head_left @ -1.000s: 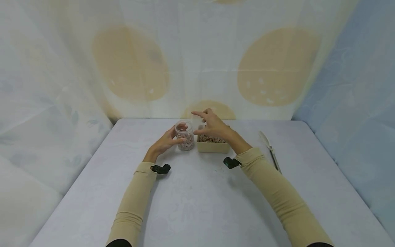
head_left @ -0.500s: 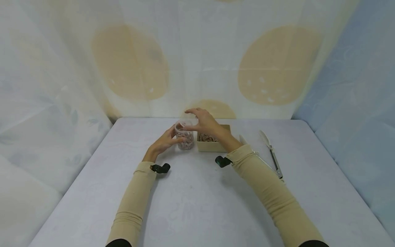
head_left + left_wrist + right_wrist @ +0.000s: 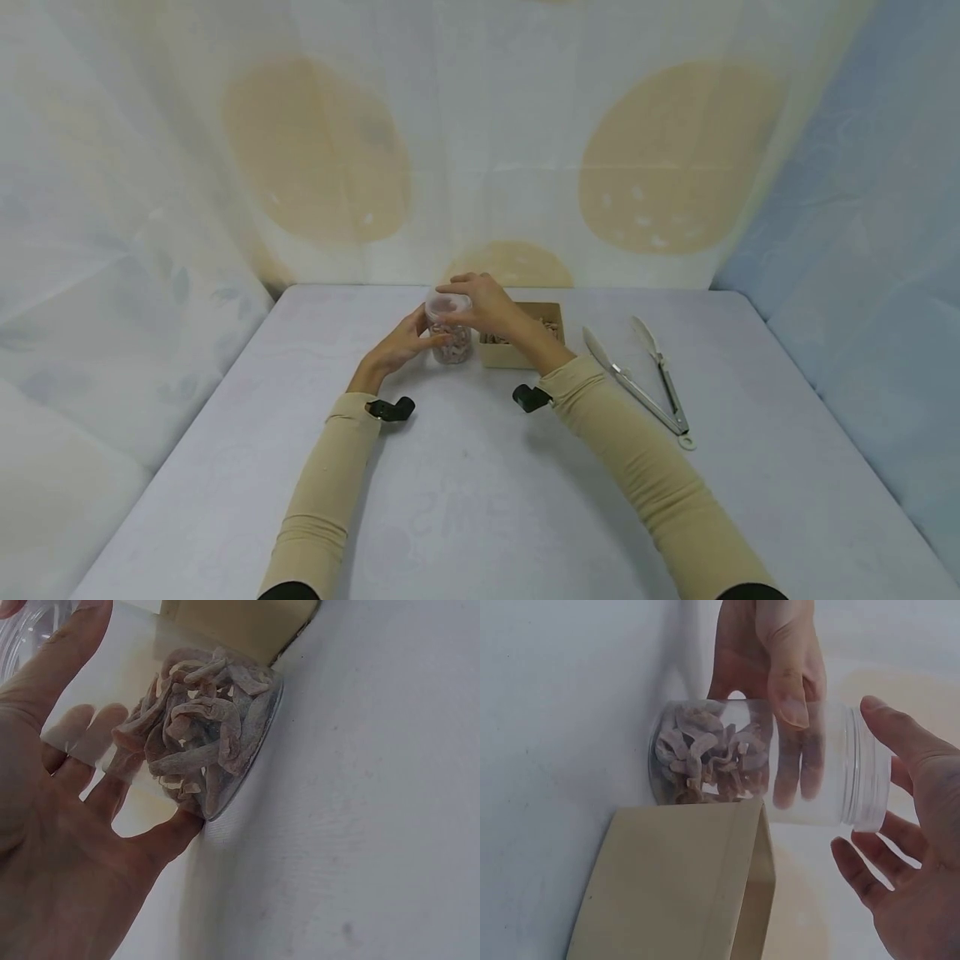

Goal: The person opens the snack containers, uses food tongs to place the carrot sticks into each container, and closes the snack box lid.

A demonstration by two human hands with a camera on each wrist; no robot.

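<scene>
While half full of pinkish strips [image 3: 199, 742], jar [image 3: 448, 332] adjoins box [image 3: 517, 354].

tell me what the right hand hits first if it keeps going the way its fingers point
Most likely the lid end of the clear jar. The right hand is spread just beside that end, which the left hand holds steady. Whether it already touches is unclear.
</scene>
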